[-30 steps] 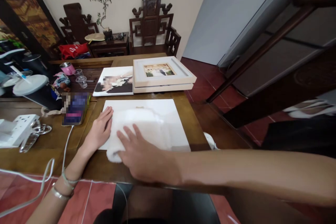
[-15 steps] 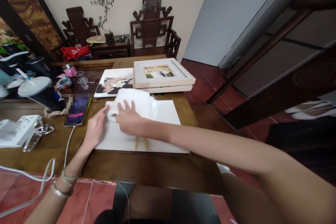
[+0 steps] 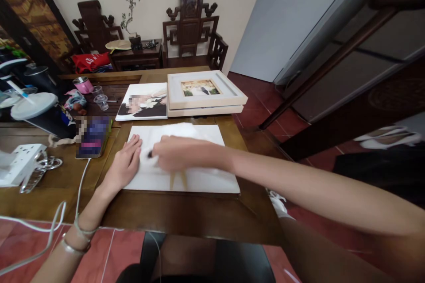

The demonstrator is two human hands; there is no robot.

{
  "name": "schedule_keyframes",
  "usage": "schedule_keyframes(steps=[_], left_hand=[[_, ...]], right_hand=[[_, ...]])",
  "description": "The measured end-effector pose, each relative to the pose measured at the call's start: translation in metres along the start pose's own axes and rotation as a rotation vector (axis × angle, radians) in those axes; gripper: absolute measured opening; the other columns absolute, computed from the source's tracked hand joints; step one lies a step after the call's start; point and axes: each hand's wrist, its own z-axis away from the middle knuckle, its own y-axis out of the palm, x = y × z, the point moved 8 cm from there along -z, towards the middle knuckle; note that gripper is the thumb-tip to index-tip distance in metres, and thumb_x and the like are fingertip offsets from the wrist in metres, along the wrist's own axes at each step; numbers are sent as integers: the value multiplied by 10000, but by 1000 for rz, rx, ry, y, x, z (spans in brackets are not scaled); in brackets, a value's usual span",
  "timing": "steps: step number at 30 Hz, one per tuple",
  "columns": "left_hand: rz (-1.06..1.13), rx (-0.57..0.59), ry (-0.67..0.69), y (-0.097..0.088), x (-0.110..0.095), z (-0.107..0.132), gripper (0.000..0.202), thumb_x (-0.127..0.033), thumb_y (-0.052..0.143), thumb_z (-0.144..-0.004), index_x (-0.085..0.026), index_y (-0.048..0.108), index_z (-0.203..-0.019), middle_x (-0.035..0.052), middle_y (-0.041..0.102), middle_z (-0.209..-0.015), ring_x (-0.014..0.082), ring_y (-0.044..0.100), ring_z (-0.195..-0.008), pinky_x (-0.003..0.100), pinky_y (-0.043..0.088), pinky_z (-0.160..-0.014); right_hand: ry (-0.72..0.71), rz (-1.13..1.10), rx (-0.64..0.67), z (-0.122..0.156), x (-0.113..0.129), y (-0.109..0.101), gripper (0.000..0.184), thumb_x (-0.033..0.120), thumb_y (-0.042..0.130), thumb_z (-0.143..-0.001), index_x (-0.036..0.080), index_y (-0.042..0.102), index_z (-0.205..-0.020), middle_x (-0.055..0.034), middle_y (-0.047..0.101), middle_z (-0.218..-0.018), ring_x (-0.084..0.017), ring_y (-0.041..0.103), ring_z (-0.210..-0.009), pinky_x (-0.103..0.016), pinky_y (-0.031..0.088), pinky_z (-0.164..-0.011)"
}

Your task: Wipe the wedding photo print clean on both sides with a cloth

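A flat white panel (image 3: 206, 181) lies on the wooden table in front of me, with a tan forked shape showing on its lower part. My left hand (image 3: 125, 163) rests flat on the panel's left edge, fingers stretched out and holding nothing. Over the middle of the panel, my right hand (image 3: 182, 152) has its fingers curled on a white cloth (image 3: 181, 130). The cloth is bunched and blurred, and the hand and forearm hide part of it. A small dark patch shows by the right fingertips; I cannot make out what it is.
Behind the panel lie a photo print (image 3: 142, 101) and a stack of pale picture frames (image 3: 206, 90). To the left are a phone (image 3: 93, 139) on a white cable, a clear hair claw (image 3: 40, 170), a power strip (image 3: 23, 161) and a lidded cup (image 3: 43, 115).
My right hand has pushed lower and flatter with the cloth, its fingers now curled. My left hand has shifted from the panel's edge to lie flat on it.
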Motion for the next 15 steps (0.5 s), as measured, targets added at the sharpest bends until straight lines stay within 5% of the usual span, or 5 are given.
schedule_keyframes(steps=[4, 9, 12, 15], left_hand=[[-93, -2, 56, 3, -4, 0, 497, -374, 358, -959, -108, 582, -1314, 141, 494, -1452, 285, 385, -1399, 474, 271, -1174], [-133, -37, 61, 1, -3, 0, 487, -372, 393, -947, -86, 609, -1276, 165, 566, -1379, 294, 482, -1332, 470, 306, -1160], [-133, -42, 60, 0, -3, 0, 488, -381, 404, -948, -84, 610, -1275, 174, 557, -1384, 298, 480, -1333, 476, 315, -1155], [-111, -44, 64, 1, -3, 0, 494, -386, 403, -951, -86, 593, -1294, 179, 513, -1422, 289, 434, -1367, 477, 310, -1158]], right_hand=[[82, 3, -78, -37, -28, -28, 287, 149, 401, -890, 102, 681, -931, -164, 710, -1015, -264, 648, -886, -331, 490, -720], [10, -36, -142, -76, -22, -27, 233, 275, 511, -965, 152, 639, -1115, -79, 650, -1169, -225, 614, -1027, -383, 502, -887], [3, -50, -162, -76, -23, -31, 347, 140, 347, -951, 130, 652, -1116, -23, 672, -1140, -188, 601, -1051, -246, 443, -886], [52, -48, -132, -56, -39, -38, 380, 70, 350, -843, 82, 673, -1042, -82, 701, -1106, -193, 620, -1002, -221, 435, -833]])
